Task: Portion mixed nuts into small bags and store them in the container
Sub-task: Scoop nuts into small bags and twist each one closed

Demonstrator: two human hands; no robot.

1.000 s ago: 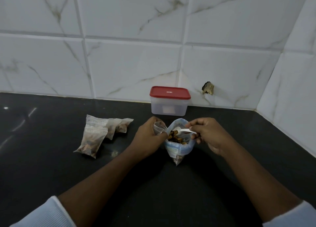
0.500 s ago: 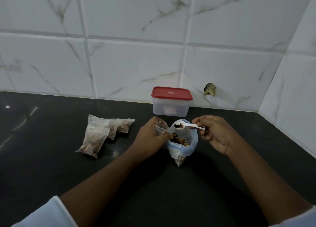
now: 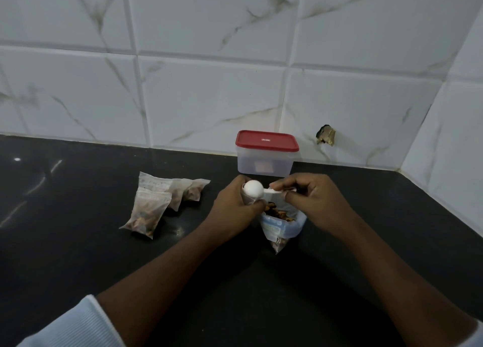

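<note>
Head view: left hand (image 3: 234,209) grip curled round a small clear bag (image 3: 248,200). Right hand (image 3: 312,202) grip pinches a white spoon (image 3: 254,189), bowl tipped over that bag. Open nut pouch (image 3: 281,222) stands just in front of the red-lidded container (image 3: 266,154). Filled small bags (image 3: 156,202) lie front-left of the container on the counter (image 3: 78,255).

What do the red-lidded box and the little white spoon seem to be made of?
Container: probably plastic, cloudy see-through walls, with an opaque matte red lid. Spoon: likely plastic too, plain white, smooth, with a thin moulded handle.
</note>
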